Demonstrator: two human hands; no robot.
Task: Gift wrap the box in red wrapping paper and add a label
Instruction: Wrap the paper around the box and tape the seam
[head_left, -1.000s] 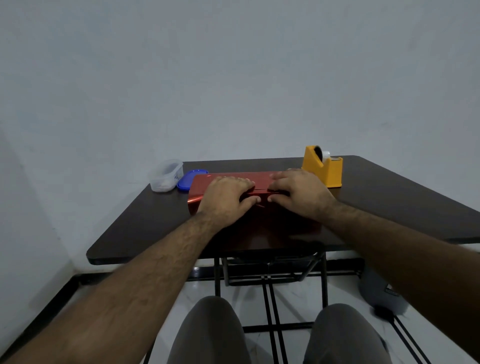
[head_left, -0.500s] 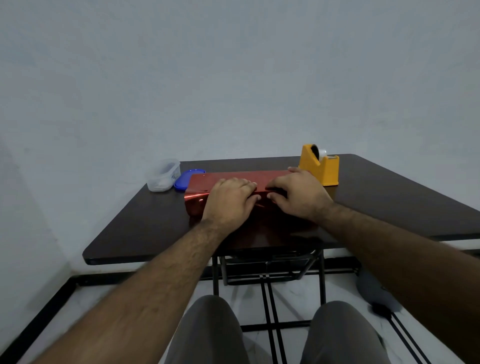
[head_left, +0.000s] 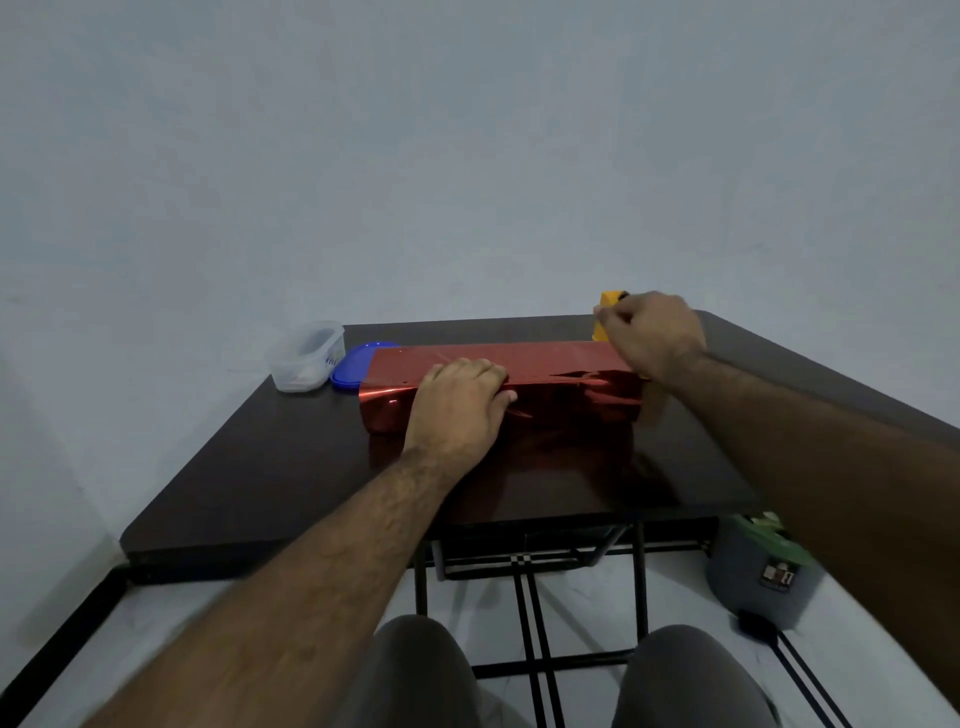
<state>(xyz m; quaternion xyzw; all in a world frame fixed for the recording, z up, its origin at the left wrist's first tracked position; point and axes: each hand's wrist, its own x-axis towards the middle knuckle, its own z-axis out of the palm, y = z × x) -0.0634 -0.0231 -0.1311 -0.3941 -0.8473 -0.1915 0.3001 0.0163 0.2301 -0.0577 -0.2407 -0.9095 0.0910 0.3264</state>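
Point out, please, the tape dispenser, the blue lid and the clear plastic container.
tape dispenser (head_left: 605, 301): head view, yellow top corner.
blue lid (head_left: 352, 366): head view, flat top.
clear plastic container (head_left: 306, 356): head view, front wall.

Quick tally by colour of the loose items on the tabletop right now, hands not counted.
Red: 1, the wrapped box, with the left hand pressing on it
Yellow: 1, the tape dispenser, mostly hidden behind the right hand
Blue: 1, the lid
Clear: 1, the plastic container
Total: 4
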